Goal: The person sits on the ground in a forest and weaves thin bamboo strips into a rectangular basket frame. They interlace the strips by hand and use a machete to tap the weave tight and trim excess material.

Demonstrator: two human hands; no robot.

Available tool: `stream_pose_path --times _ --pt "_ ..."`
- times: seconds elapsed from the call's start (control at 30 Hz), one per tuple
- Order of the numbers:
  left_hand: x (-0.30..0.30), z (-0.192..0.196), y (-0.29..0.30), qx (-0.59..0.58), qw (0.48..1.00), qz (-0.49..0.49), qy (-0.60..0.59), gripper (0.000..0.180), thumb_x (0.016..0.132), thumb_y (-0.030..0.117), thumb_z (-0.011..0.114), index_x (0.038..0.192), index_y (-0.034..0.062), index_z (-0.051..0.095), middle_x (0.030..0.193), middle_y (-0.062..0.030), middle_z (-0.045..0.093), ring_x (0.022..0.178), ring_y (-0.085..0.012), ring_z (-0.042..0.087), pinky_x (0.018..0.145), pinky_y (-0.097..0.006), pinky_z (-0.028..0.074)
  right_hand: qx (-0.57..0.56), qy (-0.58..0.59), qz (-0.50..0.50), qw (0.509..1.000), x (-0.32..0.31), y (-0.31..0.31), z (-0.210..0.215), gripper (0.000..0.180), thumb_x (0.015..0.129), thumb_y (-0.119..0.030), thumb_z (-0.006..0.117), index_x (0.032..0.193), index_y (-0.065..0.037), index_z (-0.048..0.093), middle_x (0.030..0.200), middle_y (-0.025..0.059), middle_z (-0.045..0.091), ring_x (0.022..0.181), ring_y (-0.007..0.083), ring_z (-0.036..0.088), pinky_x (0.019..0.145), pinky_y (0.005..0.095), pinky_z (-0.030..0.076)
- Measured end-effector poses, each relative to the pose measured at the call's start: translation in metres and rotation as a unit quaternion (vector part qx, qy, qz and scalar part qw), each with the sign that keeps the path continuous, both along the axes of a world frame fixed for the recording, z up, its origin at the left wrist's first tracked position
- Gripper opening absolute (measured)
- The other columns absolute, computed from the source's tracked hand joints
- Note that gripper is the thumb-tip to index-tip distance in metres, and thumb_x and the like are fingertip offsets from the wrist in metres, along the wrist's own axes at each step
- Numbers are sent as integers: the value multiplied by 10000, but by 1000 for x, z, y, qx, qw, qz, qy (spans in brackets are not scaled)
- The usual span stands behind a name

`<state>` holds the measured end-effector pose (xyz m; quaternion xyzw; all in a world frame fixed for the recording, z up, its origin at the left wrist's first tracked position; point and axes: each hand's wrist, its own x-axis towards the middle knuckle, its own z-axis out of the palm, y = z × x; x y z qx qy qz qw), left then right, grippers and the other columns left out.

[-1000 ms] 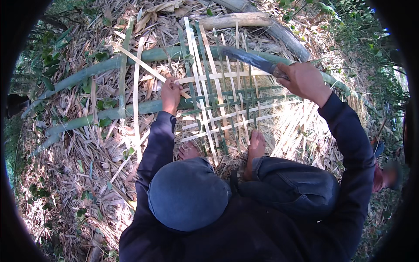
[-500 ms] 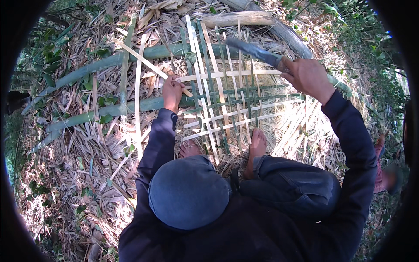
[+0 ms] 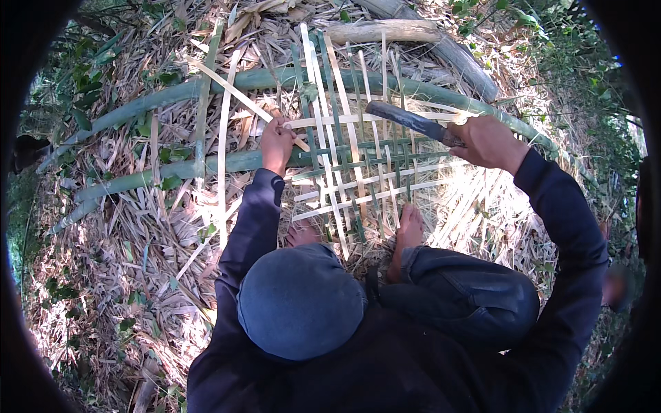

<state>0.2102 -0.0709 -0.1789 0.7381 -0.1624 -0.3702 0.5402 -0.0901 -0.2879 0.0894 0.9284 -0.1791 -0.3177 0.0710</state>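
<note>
My left hand is closed on a pale bamboo strip, which slants from the far left down past my fingers. Just right of that hand lies an open weave of green and pale bamboo strips, flat on the ground before my bare feet. In my right hand, over the right side of the weave, is a large knife with a dark, broad blade. The blade points left across the upper strips; from this view I cannot tell whether it touches them.
Two long green bamboo poles run across under the strips. More loose strips lie over the poles at left. Logs rest at the far side. Dry leaves cover the ground, with green plants around the edges.
My right hand has come down and slightly right, bringing the knife lower over the weave. My left hand keeps its grip on the strip with little movement.
</note>
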Motion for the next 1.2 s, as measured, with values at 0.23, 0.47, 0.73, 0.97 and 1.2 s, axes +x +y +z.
stream_pose_path --times 0.23,0.47,0.73,0.97,1.2 --pt "5 0 4 28 995 29 -91 158 935 72 598 1053 -5 669 761 -71 658 683 -136 594 656 -282 467 -49 -154 -60 985 23 23 33 321 907 -375 656 1085 -108 649 741 156 665 742 333 689 676 454 539" --pt "0 12 4 -18 998 -6 -63 110 980 106 554 1013 8 594 843 -59 629 743 -145 612 694 -296 488 -27 -95 -17 995 43 26 15 357 914 -383 640 1108 -83 627 753 126 663 752 332 689 677 460 545" --pt "-18 56 -4 -120 979 -2 165 200 995 115 577 1125 24 455 902 -84 620 723 -120 612 649 -256 529 -11 -63 -10 998 41 31 19 363 915 -390 632 1103 -79 628 751 131 657 731 334 685 659 455 543" --pt "-41 107 -13 -123 981 -119 93 187 912 14 644 1094 -30 646 880 -39 656 740 -99 589 653 -251 499 -43 -163 -46 985 20 32 29 354 911 -391 646 1093 -88 629 747 126 662 723 332 684 669 465 541" --pt "-48 143 -4 -129 974 -163 89 172 895 -16 655 1063 -43 627 862 -46 650 698 -99 581 656 -252 507 -32 -166 -6 986 15 25 49 308 914 -380 640 1069 -115 614 738 114 657 697 329 672 655 455 534"
